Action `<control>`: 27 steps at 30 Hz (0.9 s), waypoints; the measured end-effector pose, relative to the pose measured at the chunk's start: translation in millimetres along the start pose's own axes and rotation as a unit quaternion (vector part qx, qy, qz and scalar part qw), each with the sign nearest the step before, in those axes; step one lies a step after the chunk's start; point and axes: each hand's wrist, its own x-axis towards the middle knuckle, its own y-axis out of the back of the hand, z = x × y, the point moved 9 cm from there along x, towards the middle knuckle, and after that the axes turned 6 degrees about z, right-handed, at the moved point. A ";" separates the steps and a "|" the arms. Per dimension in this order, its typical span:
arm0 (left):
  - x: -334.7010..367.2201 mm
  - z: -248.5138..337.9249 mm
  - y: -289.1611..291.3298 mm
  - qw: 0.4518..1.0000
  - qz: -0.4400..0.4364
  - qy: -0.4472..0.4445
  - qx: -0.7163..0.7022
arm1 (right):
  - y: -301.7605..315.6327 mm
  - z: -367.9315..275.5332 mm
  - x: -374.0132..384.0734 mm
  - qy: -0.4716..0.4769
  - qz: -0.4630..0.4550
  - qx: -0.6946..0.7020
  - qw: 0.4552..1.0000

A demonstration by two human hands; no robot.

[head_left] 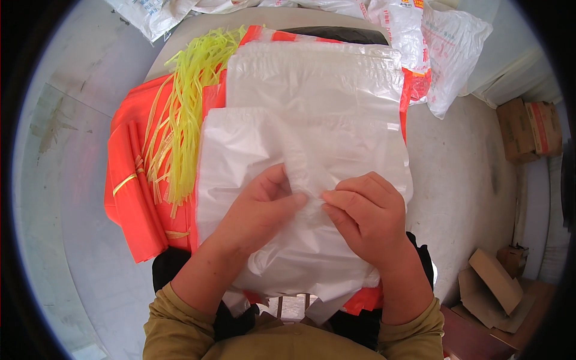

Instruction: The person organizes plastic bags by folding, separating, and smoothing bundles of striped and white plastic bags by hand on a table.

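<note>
White translucent plastic bags [312, 78] lie flat in a stack before me, the uppermost bag [240, 135] reaching down toward my lap. At the middle of that bag my left hand [261, 207] is closed on a gathered fold, its thumb extended to the right and its fingertips partly hidden by the film. Close to its right, my right hand [369, 213] pinches the same film between thumb and fingers. A small gap separates the two hands. Left of the stack hangs a bundle of yellow-green plastic strips [186, 114].
Orange-red plastic sheeting [135, 99] spreads under the strips, with an orange-red roll [135, 192] tied in yellow on it. White printed sacks [453, 51] lie at the back right. Cardboard boxes [528, 132] stand at the far right; an opened carton [489, 294] sits lower right.
</note>
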 end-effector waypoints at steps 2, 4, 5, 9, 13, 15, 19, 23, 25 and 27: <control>0.1 0.0 0.0 1.000 -0.001 -0.001 0.000 | 1.1 0.7 0.7 -0.010 0.000 0.012 1.000; 0.1 0.2 -0.3 1.000 -0.002 -0.001 0.000 | 1.1 5.4 0.3 -0.047 -0.005 0.041 0.998; 0.0 0.2 -0.8 1.000 -0.003 -0.001 -0.002 | 1.5 4.8 -0.4 -0.047 -0.005 0.041 0.998; 0.0 -1.2 0.0 1.000 -0.004 0.003 -0.003 | 2.7 18.8 -3.7 -0.117 -0.001 0.075 0.990; -0.2 0.4 -0.5 1.000 -0.001 0.000 0.009 | 5.9 32.9 -7.5 -0.193 -0.004 0.079 0.978; -0.5 -0.1 -0.5 1.000 0.003 0.008 0.013 | 9.2 36.0 -8.1 -0.241 0.013 0.084 0.967; -0.3 0.4 -1.1 1.000 0.011 0.007 0.027 | 18.8 63.4 -25.6 -0.355 0.107 0.157 0.915; 0.0 0.5 -1.0 1.000 0.011 0.002 0.022 | 49.3 58.9 -24.6 -0.283 0.208 0.128 0.928; 0.2 -0.5 2.3 1.000 0.016 0.003 0.024 | 56.1 31.8 -10.5 -0.145 0.149 0.066 0.976; 0.8 -2.2 1.5 1.000 0.005 0.006 0.012 | 41.3 -12.5 -4.4 0.054 0.042 -0.010 0.998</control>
